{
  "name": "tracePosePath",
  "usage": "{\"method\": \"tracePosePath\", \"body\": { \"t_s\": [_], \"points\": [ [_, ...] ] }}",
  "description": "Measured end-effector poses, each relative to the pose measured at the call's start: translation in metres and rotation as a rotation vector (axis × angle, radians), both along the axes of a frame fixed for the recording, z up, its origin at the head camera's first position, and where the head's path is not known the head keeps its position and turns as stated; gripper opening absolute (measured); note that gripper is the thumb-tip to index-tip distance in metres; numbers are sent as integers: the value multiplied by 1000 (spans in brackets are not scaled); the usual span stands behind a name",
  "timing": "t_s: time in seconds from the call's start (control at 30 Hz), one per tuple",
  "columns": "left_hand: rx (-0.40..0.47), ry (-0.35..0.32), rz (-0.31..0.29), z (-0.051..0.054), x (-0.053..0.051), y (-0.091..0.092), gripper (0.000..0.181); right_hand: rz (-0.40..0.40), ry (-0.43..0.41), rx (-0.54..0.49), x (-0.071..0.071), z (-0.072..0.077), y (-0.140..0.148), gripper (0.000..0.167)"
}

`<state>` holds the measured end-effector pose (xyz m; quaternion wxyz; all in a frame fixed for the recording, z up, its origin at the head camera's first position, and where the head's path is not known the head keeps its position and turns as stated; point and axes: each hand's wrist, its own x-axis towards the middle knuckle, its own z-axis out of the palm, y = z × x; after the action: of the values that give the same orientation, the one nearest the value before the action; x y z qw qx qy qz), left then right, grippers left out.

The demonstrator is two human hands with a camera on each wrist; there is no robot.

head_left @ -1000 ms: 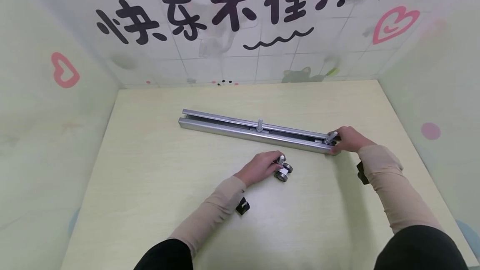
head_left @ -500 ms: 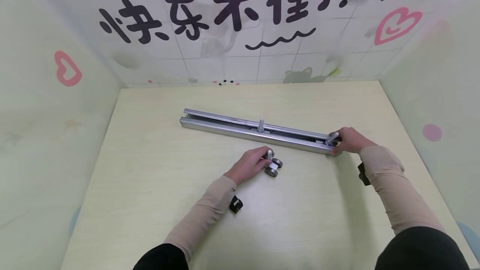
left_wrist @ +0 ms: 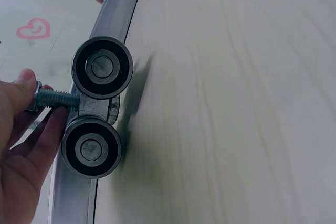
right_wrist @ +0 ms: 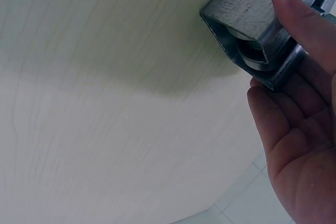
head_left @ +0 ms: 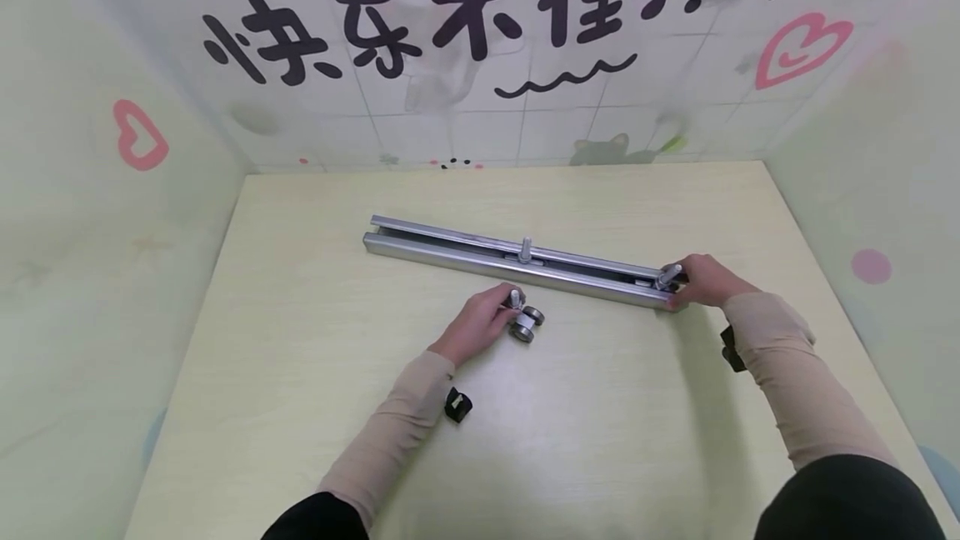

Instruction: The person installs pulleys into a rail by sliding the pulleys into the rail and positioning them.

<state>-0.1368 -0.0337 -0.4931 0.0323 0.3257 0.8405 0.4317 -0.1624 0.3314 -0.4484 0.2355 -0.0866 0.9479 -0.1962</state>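
A long metal channel rail [head_left: 450,249] lies slantwise on the table, its slot facing up. Out of the slot stick two bolts, one near the middle [head_left: 526,250] and one at the right end [head_left: 669,276]. My right hand [head_left: 705,280] grips that right end; in the right wrist view a roller shows inside the open end of the rail. My left hand [head_left: 476,323] pinches the threaded bolt of a roller trolley [head_left: 527,323] in front of the rail. Close up, the left wrist view shows its two wheels [left_wrist: 102,67] and the bolt [left_wrist: 58,99] between thumb and fingers.
The pale wooden table [head_left: 300,407] is bounded by a printed back wall [head_left: 450,132] and side walls [head_left: 862,190]. Black wrist-worn devices [head_left: 457,405] hang under both forearms.
My left hand has moved left and slightly away from me with the roller trolley in its fingers. The right hand stays at the rail's end, and the rail has not visibly moved.
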Motion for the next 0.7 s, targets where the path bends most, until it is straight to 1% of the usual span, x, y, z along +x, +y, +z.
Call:
{"method": "tracePosePath", "body": {
  "t_s": [0.2, 0.37, 0.57, 0.7],
  "points": [
    [25, -12, 56, -1, -1, -11, 15, 11, 22, -10, 1, -1, 2, 55],
    [46, -34, 96, 0, 0, -18, 15, 17, 28, -12, 1, 0, 2, 55],
    [46, -26, 142, 1, -1, -26, 17, 18, 29, -13, 2, 1, 1, 54],
    [37, -51, 178, 2, -1, -33, 17, 26, 35, -14, 2, 1, 2, 53]
  ]
}}
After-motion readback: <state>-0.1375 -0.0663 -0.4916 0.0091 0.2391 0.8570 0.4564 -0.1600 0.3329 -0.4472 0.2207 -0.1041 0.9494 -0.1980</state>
